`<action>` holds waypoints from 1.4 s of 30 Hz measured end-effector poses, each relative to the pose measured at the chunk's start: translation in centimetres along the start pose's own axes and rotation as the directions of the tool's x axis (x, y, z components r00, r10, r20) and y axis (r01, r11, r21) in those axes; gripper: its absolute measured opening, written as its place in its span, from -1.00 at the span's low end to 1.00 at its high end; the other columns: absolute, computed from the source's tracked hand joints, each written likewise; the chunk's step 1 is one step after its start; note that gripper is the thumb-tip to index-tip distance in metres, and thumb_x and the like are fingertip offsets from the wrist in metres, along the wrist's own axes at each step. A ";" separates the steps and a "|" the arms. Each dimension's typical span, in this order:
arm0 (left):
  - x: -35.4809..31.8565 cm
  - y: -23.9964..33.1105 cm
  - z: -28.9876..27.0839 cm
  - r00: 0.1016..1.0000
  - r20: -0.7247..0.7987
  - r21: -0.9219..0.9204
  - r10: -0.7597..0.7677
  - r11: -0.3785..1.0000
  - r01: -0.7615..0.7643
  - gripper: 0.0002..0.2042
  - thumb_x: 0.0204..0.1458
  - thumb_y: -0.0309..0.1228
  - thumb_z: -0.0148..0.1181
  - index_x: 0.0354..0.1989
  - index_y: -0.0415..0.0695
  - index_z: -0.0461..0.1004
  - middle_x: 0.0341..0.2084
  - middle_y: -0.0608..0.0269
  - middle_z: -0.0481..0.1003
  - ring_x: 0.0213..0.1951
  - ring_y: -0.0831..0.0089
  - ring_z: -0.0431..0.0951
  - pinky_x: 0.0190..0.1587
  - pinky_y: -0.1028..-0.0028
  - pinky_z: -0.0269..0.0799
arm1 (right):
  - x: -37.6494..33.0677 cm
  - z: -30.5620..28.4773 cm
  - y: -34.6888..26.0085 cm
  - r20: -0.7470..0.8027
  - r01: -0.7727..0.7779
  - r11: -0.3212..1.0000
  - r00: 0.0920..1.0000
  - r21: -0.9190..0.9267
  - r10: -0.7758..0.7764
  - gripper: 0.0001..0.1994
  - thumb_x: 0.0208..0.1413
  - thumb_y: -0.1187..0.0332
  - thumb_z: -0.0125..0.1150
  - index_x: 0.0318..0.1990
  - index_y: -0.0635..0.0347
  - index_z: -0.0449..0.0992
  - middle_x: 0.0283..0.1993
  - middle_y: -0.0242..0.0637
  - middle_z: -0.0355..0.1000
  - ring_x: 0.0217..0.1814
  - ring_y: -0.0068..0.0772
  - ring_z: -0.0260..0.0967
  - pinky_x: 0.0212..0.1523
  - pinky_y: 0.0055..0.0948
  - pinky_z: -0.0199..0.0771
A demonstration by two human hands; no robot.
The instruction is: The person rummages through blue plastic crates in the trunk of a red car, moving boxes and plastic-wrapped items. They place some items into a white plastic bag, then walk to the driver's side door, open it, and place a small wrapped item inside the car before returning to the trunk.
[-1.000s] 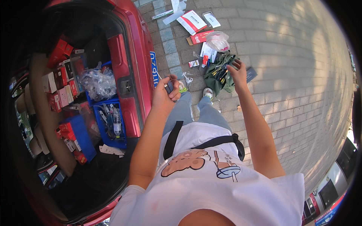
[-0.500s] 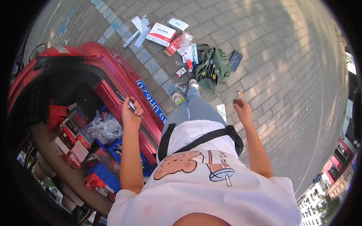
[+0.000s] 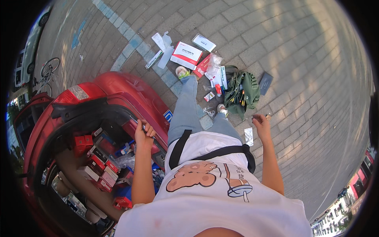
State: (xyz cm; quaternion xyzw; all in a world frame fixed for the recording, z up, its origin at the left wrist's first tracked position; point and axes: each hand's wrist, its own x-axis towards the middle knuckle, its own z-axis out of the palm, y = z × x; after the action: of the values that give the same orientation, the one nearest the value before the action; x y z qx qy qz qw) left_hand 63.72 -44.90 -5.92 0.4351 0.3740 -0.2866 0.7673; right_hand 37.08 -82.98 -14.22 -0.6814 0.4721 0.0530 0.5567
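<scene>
Left hand (image 3: 145,133) is curled round some thin stick (image 3: 134,118) poking forward-left. Green bag (image 3: 245,91) sits on the paving (image 3: 304,102) ahead of the right hand (image 3: 261,125), the nearer one; those fingers look bunched, can't tell if they're empty.

Work is happening at a roadside (image 3: 312,162).
Grey paving (image 3: 229,23) is stretching away, a red car (image 3: 128,89) is standing open-backed, a bicycle (image 3: 49,68) is standing beyond, a white building (image 3: 334,221) is rising.

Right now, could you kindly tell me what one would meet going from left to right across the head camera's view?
Bicycle → left hand → white-and-red box → green bag → flat dark object.
</scene>
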 end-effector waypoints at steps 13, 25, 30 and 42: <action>17.4 32.0 22.3 0.978 0.206 -0.014 0.016 1.000 -0.013 -0.73 0.16 -0.18 -0.18 -0.45 -0.06 0.34 -0.77 0.43 0.11 -0.75 0.63 0.06 -0.68 0.60 -0.01 | 11.8 10.7 -17.1 -0.031 -0.270 0.947 0.963 -0.174 0.269 -0.79 -0.17 0.49 0.11 -0.30 0.35 0.45 -0.46 -0.16 0.47 -0.48 -0.41 0.43 -0.41 -0.48 0.43; 27.6 51.6 23.3 0.870 -0.347 -0.454 0.349 0.750 -0.482 -0.73 0.13 -0.14 -0.10 -0.48 -0.07 0.29 -0.81 0.48 0.07 -0.79 0.67 0.01 -0.71 0.60 -0.08 | 59.2 11.9 -49.0 0.194 0.085 0.664 0.977 -0.743 0.092 -0.77 -0.18 0.51 0.03 -0.30 0.45 0.39 -0.50 -0.17 0.38 -0.56 -0.43 0.33 -0.54 -0.47 0.36; 28.8 53.6 26.0 0.764 -0.617 -0.538 0.189 0.608 -0.585 -0.71 0.13 -0.11 -0.13 -0.47 -0.05 0.29 -0.82 0.48 0.07 -0.79 0.64 0.00 -0.70 0.59 -0.08 | 74.9 28.8 -86.7 0.479 0.630 0.637 0.768 -0.445 -0.425 -0.75 -0.08 0.49 0.01 -0.21 0.40 0.37 -0.38 -0.21 0.39 -0.44 -0.47 0.31 -0.45 -0.51 0.31; 38.4 69.3 21.5 0.452 -0.884 -0.430 0.116 0.171 -0.886 -0.69 0.15 -0.12 -0.17 -0.44 -0.10 0.30 -0.57 0.31 0.33 -0.51 0.49 0.30 -0.39 0.47 0.27 | 44.0 84.7 -108.1 0.958 0.728 0.653 -0.287 0.206 0.017 -0.72 0.10 0.42 0.02 -0.03 0.32 0.32 -0.09 -0.20 0.38 -0.07 -0.49 0.30 -0.03 -0.52 0.25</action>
State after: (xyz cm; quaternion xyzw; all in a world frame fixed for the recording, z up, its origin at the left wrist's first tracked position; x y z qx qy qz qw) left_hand 145.09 -36.58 1.18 0.1345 0.5208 0.4498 0.7130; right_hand 175.51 -47.29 4.37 -0.6266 -0.3900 0.4640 0.4899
